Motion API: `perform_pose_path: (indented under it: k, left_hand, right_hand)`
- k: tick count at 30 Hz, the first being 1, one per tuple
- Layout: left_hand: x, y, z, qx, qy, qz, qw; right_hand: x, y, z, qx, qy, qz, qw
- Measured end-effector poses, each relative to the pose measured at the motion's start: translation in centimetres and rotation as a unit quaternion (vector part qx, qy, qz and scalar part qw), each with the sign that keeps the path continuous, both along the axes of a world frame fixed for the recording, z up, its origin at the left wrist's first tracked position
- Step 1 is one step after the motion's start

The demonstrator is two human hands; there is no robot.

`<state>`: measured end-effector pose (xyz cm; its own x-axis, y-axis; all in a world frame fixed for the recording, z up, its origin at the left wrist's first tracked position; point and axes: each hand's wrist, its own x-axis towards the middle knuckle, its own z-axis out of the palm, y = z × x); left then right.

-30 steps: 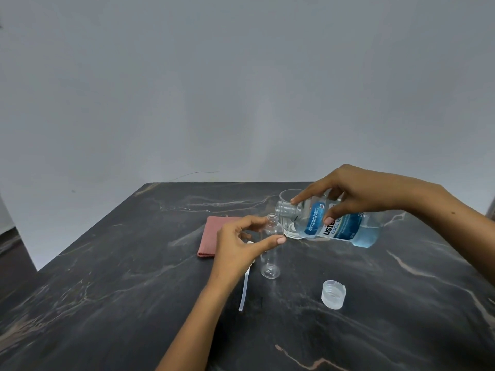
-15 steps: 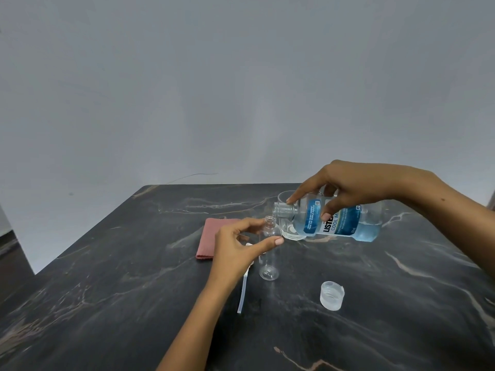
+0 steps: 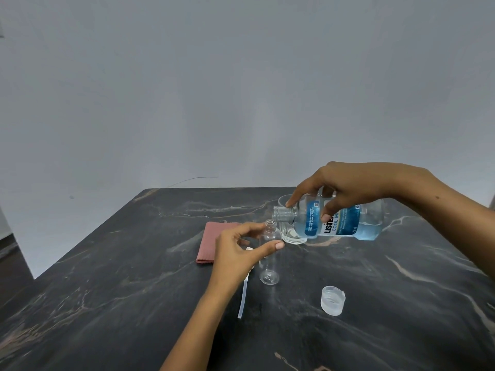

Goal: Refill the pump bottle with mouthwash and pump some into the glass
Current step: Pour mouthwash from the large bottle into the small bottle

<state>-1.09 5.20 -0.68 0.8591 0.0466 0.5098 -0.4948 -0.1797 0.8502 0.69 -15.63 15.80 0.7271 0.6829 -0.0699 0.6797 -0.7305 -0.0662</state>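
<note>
Two hands work over our dark surface (image 3: 134, 303). Our left hand (image 3: 235, 253) pinches the empty pump bottle (image 3: 270, 259) upright. Just above its open neck, our right hand (image 3: 345, 188) grips the mouthwash bottle (image 3: 345, 223), tipped sideways. The glass (image 3: 290, 234) stands right behind the pump bottle, a cap (image 3: 333, 300) nearer us to its right.

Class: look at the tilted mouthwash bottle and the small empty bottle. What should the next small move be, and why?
Probably tip the mouthwash bottle slightly further: its open neck hovers just above the small bottle, which the left hand steadies, and no liquid shows inside it yet.
</note>
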Motion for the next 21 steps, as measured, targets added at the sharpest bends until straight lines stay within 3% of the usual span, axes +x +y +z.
perform_pose_path:
  k: [21]
  left_hand:
    - [-0.03, 0.09, 0.02, 0.017, 0.000, -0.001, 1.000]
  right_hand:
    - [-0.77, 1.00, 0.93, -0.048, -0.009, -0.002, 0.999]
